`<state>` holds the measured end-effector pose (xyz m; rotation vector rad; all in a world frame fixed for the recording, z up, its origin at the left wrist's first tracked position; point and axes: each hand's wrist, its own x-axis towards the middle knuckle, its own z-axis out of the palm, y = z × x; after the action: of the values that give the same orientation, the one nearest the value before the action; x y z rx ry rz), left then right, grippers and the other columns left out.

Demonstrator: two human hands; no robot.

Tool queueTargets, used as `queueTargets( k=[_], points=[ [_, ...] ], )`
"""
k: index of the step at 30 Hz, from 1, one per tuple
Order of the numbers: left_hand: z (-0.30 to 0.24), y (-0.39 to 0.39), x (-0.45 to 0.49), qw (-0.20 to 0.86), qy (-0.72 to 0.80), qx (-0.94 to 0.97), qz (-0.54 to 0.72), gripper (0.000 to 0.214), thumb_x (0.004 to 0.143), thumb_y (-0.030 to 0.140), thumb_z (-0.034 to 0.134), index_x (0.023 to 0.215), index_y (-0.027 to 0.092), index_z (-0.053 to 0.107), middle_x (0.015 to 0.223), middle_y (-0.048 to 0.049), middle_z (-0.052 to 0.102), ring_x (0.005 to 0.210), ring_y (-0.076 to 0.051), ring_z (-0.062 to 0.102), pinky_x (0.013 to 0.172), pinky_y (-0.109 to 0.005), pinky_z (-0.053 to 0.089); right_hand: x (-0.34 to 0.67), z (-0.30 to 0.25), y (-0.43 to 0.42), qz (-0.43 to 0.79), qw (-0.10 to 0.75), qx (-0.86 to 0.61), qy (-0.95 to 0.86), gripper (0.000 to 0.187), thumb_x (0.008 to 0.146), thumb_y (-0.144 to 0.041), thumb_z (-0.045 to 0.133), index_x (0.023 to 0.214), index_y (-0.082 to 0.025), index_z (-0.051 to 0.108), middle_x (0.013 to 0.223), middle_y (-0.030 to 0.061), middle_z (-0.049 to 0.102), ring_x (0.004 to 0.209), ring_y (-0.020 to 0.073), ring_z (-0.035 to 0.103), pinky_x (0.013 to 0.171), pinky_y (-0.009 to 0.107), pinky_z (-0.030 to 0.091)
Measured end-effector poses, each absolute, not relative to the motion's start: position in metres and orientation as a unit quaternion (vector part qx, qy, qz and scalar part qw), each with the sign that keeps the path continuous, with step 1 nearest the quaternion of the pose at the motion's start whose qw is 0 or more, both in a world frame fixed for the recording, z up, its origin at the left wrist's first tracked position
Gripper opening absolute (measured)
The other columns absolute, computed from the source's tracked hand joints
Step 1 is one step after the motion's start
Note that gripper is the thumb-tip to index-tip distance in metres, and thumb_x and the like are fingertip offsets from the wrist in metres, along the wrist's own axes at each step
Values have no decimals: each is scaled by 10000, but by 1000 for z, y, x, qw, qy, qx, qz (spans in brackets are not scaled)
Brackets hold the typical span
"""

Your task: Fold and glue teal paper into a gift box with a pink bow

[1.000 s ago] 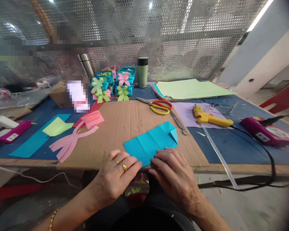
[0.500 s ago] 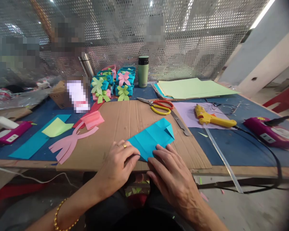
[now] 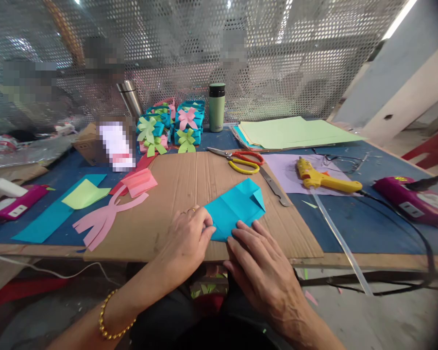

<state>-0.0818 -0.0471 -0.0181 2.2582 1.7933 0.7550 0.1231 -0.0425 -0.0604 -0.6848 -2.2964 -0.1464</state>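
left hand (image 3: 190, 233) pinches blue paper (image 3: 237, 201); right hand (image 3: 261, 260), loosely spread, rests on its edge. scissors (image 3: 227, 155) just beyond; glue gun (image 3: 323, 182) farther right.

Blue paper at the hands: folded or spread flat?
Partly folded: the blue paper shows creases and a small triangular flap at its right end.

Perforated metal screen (image 3: 284, 63) behind the blue-topped worktop (image 3: 368, 226). In front of the screen stand a silver flask (image 3: 132, 99) and, to its right, a green tumbler (image 3: 216, 113) with a black collar. Eyeglasses (image 3: 342, 159) lie at right, near a purple power strip (image 3: 391, 193); a red chair (image 3: 432, 146) stands beyond.
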Motion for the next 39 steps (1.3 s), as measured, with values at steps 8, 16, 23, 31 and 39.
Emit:
queueTargets(
  k=[8, 16, 23, 31, 39],
  points=[
    [-17, -43, -84, 111, 587, 760, 257, 128, 917, 131, 564, 815, 202, 535, 806, 7, 636, 764, -175, 577, 692, -323, 411, 123, -61, -42, -63, 354, -271, -893, 393, 928, -206, 633, 1305, -104, 593, 1197, 162, 671, 1273, 305, 564, 1104, 573, 445],
    [-18, -43, -83, 104, 591, 754, 267, 144, 915, 122, 550, 796, 199, 523, 792, 4, 635, 735, -171, 567, 676, -326, 405, 123, -60, -42, -66, 356, -265, -894, 343, 927, -209, 640, 1261, -132, 646, 1180, 146, 678, 1268, 312, 565, 1091, 588, 451],
    [-20, -46, -85, 125, 586, 746, 290, 140, 926, 148, 533, 800, 208, 526, 783, 14, 629, 750, -170, 568, 695, -331, 396, 122, -58, -42, -69, 358, -272, -890, 282, 934, -233, 632, 1207, -167, 666, 1153, 123, 687, 1247, 296, 588, 1088, 573, 461],
    [-21, -45, -86, 128, 592, 742, 288, 153, 929, 139, 542, 794, 208, 518, 769, 25, 609, 750, -174, 550, 697, -336, 379, 126, -60, -42, -51, 357, -257, -897, 293, 926, -130, 613, 1217, -129, 638, 1186, 139, 690, 1294, 303, 550, 1107, 595, 435],
    [-18, -45, -82, 113, 598, 741, 285, 167, 924, 135, 536, 776, 205, 505, 751, 15, 605, 718, -175, 548, 673, -332, 379, 125, -57, -43, -51, 361, -251, -897, 248, 918, -132, 632, 1164, -109, 661, 1169, 162, 678, 1275, 317, 555, 1084, 615, 448]
  ],
)
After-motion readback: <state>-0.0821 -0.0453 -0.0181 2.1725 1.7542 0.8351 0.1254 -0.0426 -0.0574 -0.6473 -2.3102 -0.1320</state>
